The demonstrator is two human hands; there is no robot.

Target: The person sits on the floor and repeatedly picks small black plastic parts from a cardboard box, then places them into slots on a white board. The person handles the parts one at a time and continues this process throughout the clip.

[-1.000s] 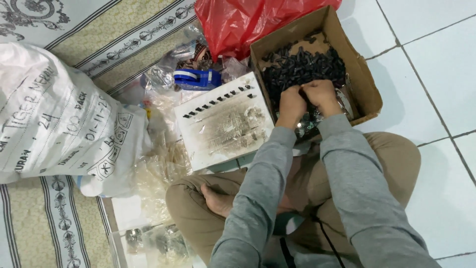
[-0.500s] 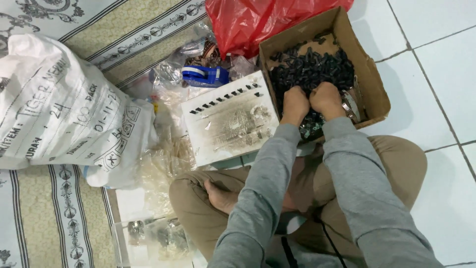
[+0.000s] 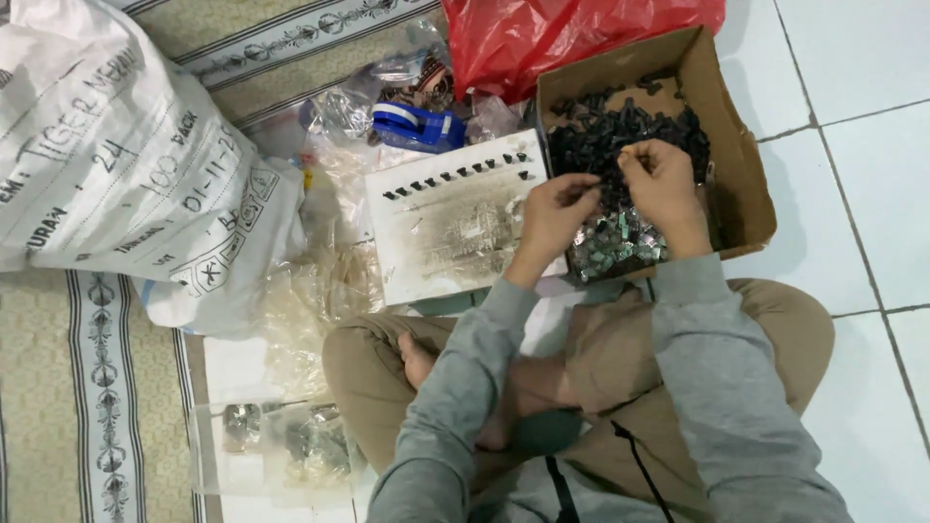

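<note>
Both hands are over the cardboard box (image 3: 741, 165), close together, the fingers curled in a pinch; the right hand (image 3: 664, 189) seems to have a small light piece between thumb and forefinger, but it is too small to tell what it is, and for the left hand (image 3: 554, 215) I cannot tell if it grips anything. Under them lies the heap of small black parts (image 3: 610, 136), filling the far half of the box, and a smaller heap of shiny greenish-silver pieces (image 3: 612, 247) at the near edge, just below the wrists. The black parts lie just ahead of the fingertips, away from the body; the right hand is a little more over them, the left one is at their left border. Just left of the box, touching it, is a white board (image 3: 455, 228) with a row of black parts along its far edge. Further out are a blue tape dispenser (image 3: 418, 126), a red plastic bag (image 3: 542, 39), clear plastic bags (image 3: 310, 291) and a big white sack (image 3: 116, 165) on the patterned mat (image 3: 58, 387)
</note>
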